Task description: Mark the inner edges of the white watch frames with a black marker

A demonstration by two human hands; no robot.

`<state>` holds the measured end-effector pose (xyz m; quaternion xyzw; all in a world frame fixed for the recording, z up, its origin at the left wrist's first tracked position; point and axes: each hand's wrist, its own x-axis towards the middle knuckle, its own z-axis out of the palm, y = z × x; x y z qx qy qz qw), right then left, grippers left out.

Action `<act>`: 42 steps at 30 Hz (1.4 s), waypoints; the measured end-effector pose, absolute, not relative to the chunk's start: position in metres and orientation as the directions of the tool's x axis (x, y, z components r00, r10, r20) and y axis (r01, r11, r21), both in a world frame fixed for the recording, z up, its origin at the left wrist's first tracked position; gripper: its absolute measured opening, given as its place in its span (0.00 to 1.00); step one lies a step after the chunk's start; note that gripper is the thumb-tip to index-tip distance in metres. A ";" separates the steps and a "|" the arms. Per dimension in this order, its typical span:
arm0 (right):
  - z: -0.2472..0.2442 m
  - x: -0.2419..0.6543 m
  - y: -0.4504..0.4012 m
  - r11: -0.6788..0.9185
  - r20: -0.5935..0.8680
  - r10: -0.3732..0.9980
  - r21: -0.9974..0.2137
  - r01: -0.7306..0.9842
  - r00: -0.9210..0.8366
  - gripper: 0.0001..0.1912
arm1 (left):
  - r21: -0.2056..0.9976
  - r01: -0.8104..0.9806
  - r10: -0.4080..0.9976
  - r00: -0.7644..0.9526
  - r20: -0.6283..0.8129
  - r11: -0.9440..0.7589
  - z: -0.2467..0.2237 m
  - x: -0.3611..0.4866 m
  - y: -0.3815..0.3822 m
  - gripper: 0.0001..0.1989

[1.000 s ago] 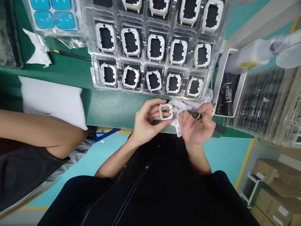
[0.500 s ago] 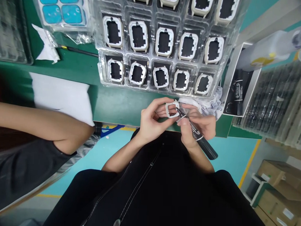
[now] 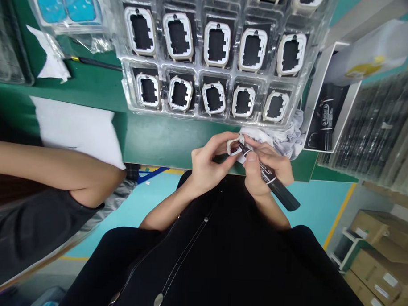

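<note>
Pinched between the fingers and thumb of my left hand (image 3: 208, 164) is a small white watch-case frame (image 3: 229, 147), tilted on edge near the table's front edge. My right hand (image 3: 268, 166) grips a black marker pen (image 3: 271, 182), its tip at the frame's right side. Fingers of both hands come close together around the frame and hide part of it. Just beyond them lies a clear plastic tray (image 3: 195, 117) with rows of similar white frames (image 3: 213, 98), each in its own pocket over a black insert. A crumpled white cloth (image 3: 288, 140) is behind my right hand.
To the right, a white box (image 3: 348, 109) holds another marker (image 3: 326, 117), beside a plastic bottle (image 3: 371, 56) and stacked clear trays (image 3: 375, 132). At left are a co-worker's arm (image 3: 56, 165), a white sheet (image 3: 77, 126) and blue pieces in a bag (image 3: 80, 6).
The frame in my left hand has turned more on edge, and the marker's tip stays at it. The view has shifted slightly, so the tray appears higher and further left.
</note>
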<state>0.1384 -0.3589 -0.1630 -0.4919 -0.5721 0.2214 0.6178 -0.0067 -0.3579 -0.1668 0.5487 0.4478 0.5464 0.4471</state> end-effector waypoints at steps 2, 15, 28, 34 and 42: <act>-0.165 0.139 -0.360 0.418 0.477 0.843 -0.871 0.257 0.247 0.06 | 0.978 0.052 0.979 0.005 0.203 -0.203 -0.169 -0.007 -0.360 0.21; -0.162 0.138 -0.360 0.384 0.494 0.837 -0.836 0.392 0.235 0.07 | 0.969 0.150 0.980 0.020 0.197 -0.197 -0.169 -0.009 -0.363 0.19; -0.156 0.136 -0.354 0.460 0.562 0.791 -0.807 0.371 0.242 0.04 | 0.955 0.214 0.979 0.028 0.202 -0.204 -0.169 -0.009 -0.366 0.19; -0.152 0.140 -0.351 0.485 0.586 0.797 -0.765 0.423 0.147 0.08 | 0.938 0.274 0.976 0.024 0.216 -0.215 -0.169 -0.008 -0.365 0.17; -0.160 0.136 -0.350 0.498 0.614 0.769 -0.750 0.436 0.178 0.10 | 0.967 0.196 0.987 0.028 0.158 -0.161 -0.168 -0.008 -0.362 0.16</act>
